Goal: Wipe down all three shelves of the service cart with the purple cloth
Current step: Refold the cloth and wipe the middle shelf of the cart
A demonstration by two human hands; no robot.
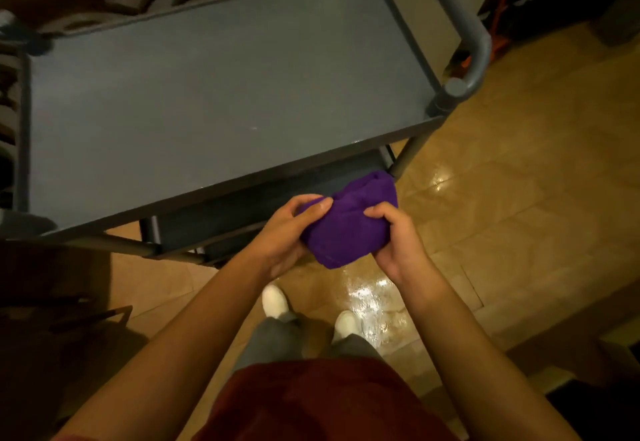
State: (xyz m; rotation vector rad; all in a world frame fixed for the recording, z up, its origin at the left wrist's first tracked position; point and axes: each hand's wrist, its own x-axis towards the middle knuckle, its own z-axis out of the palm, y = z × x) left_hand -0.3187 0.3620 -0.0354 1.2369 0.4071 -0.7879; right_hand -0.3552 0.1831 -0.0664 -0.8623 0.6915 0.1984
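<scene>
Lowest in the frame, two bare forearms run up from the red shirt toward the centre, and both hands meet on the purple cloth (346, 229), which is bunched into a soft wad and held in the air just below and right of centre. The left hand (284, 232) curls round the cloth's left side, thumb pressed onto its top; the right hand (398, 243) pinches the right edge, fingers folded over the fabric. Neither hand is spread — both are closed on the cloth, which lies between them and touches no part of the cart.

Just beyond the hands, up and to the left, is the near edge of the service cart's top shelf (221, 94), a dark grey tray whose long axis runs from the left edge of the frame to the upper right. The left hand sits nearer that rim. Under the rim a lower shelf (263, 205) shows as a dark strip right behind the cloth; the third shelf is mostly hidden.

At the far right end stands the cart's handle (479, 45) — well apart from the hands. Judging by this, no wiping stroke is under way, and the top shelf is the closest surface to reach, forward and left.
</scene>
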